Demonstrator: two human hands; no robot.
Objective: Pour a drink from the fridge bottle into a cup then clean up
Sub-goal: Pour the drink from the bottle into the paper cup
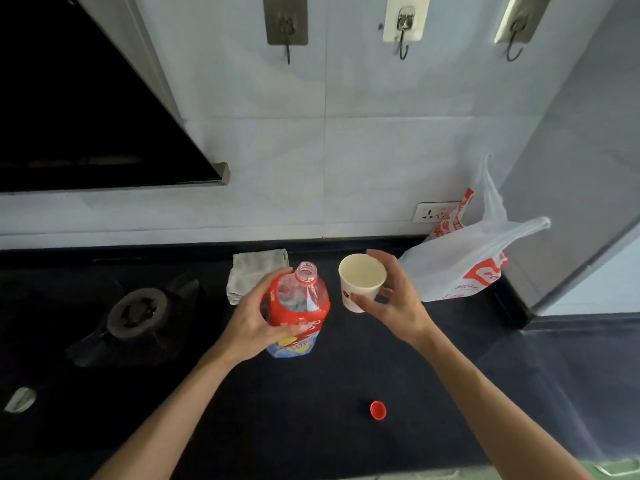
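Head view — left hand (254, 320) grips bottle (298, 306), right hand (394, 299) cup (360, 280).

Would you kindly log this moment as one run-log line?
left hand: holds open bottle | right hand: holds paper cup | cap: on counter | pour: not started

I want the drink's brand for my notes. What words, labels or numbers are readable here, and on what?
Nothing reads clearly.
Bottle label: white script on red, blurred.
Plastic bag: red print, illegible.
Cup: small dark mark, too small.
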